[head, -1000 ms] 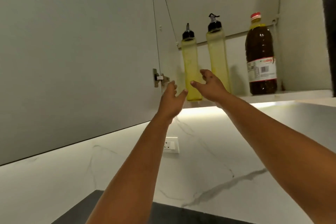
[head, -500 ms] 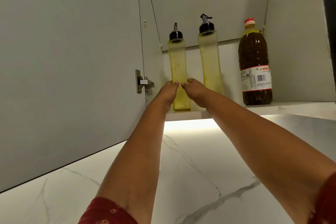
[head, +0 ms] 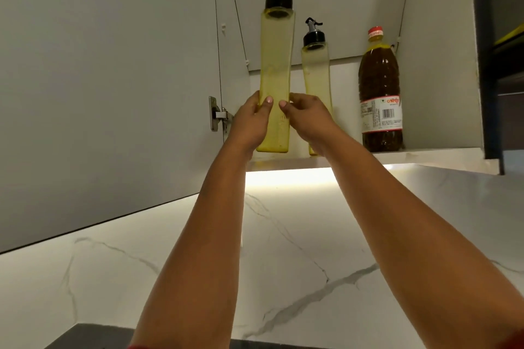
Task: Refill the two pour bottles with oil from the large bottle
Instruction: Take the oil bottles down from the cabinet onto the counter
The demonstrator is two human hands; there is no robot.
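Fingers (head: 268, 100) of both hands clamp the near pour bottle (head: 276, 65); best kept upright, clear of the shelf edge (head: 425, 154).

Above me an open grey wall cabinet (head: 436, 51) swings its door (head: 107, 79) left on a metal hinge (head: 217, 117), over a lit white marble backsplash (head: 283, 235).

Nothing I can properly read here. The large dark-brown plastic oil bottle with the red cap (head: 380, 88) on my right carries a white and red paper label (head: 381, 115) with a barcode and a red brand mark, but the lettering is too small and blurred.
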